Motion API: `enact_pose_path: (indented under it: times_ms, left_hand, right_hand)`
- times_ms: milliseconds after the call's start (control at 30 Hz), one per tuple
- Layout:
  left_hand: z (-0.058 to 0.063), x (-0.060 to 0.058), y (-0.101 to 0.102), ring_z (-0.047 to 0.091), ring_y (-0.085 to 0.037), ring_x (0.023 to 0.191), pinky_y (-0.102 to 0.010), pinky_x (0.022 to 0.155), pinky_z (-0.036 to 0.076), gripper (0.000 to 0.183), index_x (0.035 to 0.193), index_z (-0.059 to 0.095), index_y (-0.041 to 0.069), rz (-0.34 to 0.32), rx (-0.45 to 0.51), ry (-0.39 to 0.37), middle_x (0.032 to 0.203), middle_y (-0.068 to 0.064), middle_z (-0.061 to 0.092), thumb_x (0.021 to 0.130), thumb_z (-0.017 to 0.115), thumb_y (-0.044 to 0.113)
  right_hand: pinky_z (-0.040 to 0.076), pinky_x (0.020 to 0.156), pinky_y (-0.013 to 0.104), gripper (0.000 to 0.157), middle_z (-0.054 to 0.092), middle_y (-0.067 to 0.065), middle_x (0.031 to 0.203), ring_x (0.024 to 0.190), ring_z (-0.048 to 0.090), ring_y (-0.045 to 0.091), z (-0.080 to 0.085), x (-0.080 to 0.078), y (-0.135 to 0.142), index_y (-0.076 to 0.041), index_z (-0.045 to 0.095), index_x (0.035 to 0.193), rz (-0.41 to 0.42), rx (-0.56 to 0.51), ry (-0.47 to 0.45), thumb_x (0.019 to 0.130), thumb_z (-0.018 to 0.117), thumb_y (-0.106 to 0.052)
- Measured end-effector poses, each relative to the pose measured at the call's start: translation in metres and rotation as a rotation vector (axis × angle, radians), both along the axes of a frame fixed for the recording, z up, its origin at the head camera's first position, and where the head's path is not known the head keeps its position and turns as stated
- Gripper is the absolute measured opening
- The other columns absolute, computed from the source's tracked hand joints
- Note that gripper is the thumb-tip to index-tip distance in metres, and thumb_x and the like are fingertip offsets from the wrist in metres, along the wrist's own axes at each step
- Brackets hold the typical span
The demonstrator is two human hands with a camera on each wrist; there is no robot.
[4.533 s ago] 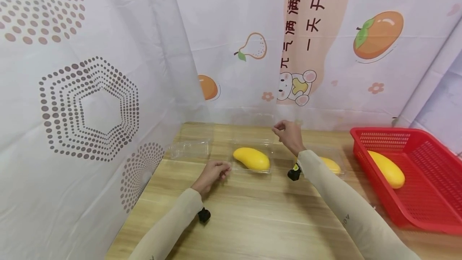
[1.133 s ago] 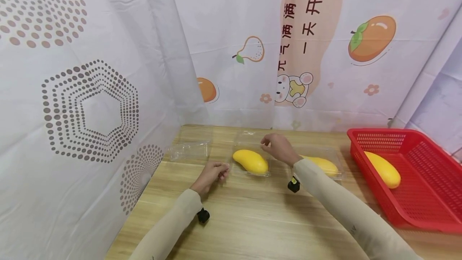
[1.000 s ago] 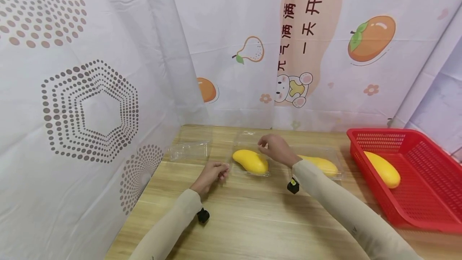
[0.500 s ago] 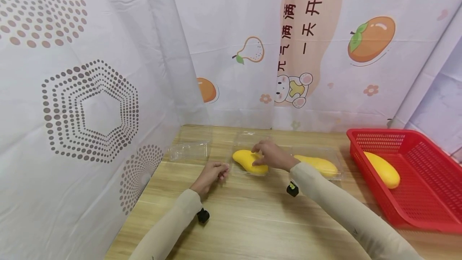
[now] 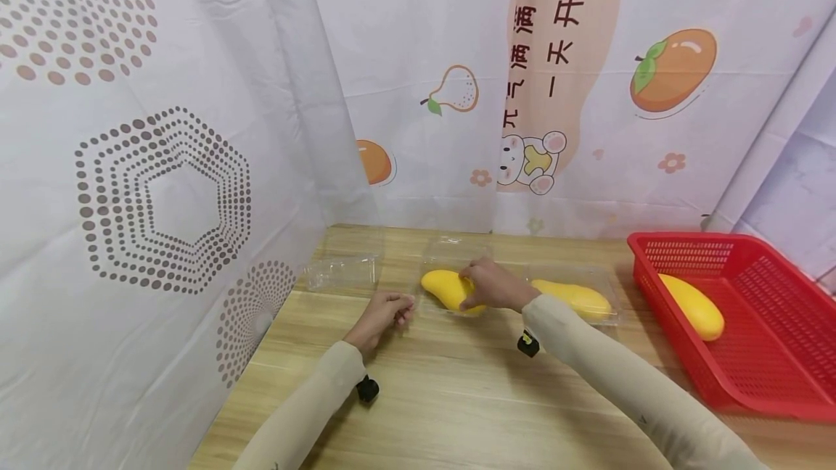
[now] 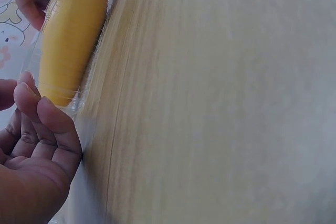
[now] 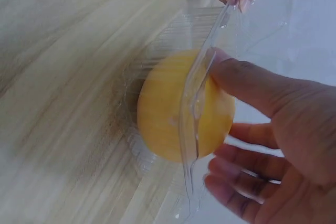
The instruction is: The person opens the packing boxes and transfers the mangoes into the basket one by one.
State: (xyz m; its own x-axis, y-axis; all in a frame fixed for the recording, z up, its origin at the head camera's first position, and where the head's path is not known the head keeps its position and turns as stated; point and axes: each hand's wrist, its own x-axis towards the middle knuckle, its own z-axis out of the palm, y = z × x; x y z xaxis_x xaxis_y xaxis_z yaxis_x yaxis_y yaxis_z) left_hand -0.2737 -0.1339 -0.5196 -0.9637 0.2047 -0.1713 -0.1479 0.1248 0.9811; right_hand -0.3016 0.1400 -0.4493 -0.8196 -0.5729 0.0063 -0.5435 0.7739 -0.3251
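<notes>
Left hand pinches rim of clear box; tabletop room on near side of both hands. Since a second ago, right hand dropped onto mango inside box, thumb and fingers gripping it.

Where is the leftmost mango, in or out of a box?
In: the right wrist view shows the mango through the side of the clear box.

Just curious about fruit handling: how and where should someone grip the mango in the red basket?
Probably grip the mango around its middle, from above: it is elongated, its top is uncovered, while the red basket partly hides its left side.
</notes>
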Motion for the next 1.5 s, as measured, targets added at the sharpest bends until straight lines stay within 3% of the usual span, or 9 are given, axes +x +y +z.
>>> enact_pose_path:
  times_ms: [200,400,567,733,933,1500]
  left_hand:
    - [-0.001,0.000,0.000,0.055,-0.012,0.070,-0.020,0.060,0.047,0.031,0.106,0.068,-0.013,0.000,0.006,-0.007,0.083,-0.010,0.065,0.104,0.062,0.017]
    - [0.000,-0.001,0.002,0.054,-0.010,0.068,-0.019,0.060,0.047,0.032,0.107,0.068,-0.015,-0.005,0.011,-0.008,0.082,-0.009,0.065,0.103,0.063,0.016]
    - [0.002,-0.002,0.002,0.055,-0.010,0.067,-0.019,0.059,0.047,0.030,0.105,0.068,-0.013,-0.004,0.008,-0.013,0.081,-0.008,0.065,0.103,0.063,0.016]
    - [0.001,-0.002,0.002,0.055,-0.010,0.067,-0.019,0.059,0.048,0.030,0.105,0.069,-0.013,0.001,0.003,-0.015,0.083,-0.009,0.065,0.103,0.063,0.017]
    - [0.002,-0.002,0.002,0.054,-0.010,0.068,-0.019,0.060,0.047,0.031,0.104,0.069,-0.013,0.005,-0.005,-0.008,0.084,-0.011,0.066,0.103,0.065,0.018]
    - [0.002,-0.001,0.002,0.055,-0.010,0.068,-0.019,0.060,0.047,0.029,0.103,0.069,-0.012,0.016,-0.013,-0.020,0.084,-0.011,0.066,0.102,0.066,0.017]
  right_hand:
    - [0.049,0.085,0.041,0.070,0.069,0.014,0.115,0.095,0.056,0.025,0.001,0.000,-0.001,0.006,0.066,0.128,0.001,0.020,-0.011,0.079,0.091,-0.036]
    - [0.051,0.087,0.041,0.067,0.068,0.015,0.115,0.099,0.059,0.026,0.003,-0.001,0.000,0.007,0.063,0.130,0.021,0.031,-0.011,0.081,0.089,-0.031]
    - [0.045,0.069,0.035,0.046,0.061,0.004,0.084,0.075,0.051,0.020,0.000,-0.003,-0.003,-0.001,0.067,0.101,-0.016,0.035,-0.016,0.082,0.087,-0.037]
    - [0.038,0.062,0.032,0.048,0.049,0.000,0.070,0.066,0.044,0.017,-0.006,-0.003,-0.009,-0.009,0.058,0.082,-0.072,0.038,-0.023,0.082,0.086,-0.049]
    - [0.032,0.057,0.029,0.053,0.044,-0.002,0.064,0.060,0.038,0.014,-0.009,-0.002,-0.014,-0.010,0.054,0.074,-0.098,0.037,-0.007,0.081,0.085,-0.052]
    - [0.032,0.054,0.028,0.051,0.044,-0.002,0.063,0.058,0.039,0.013,-0.008,0.000,-0.022,-0.011,0.055,0.069,-0.162,0.005,-0.030,0.078,0.089,-0.047]
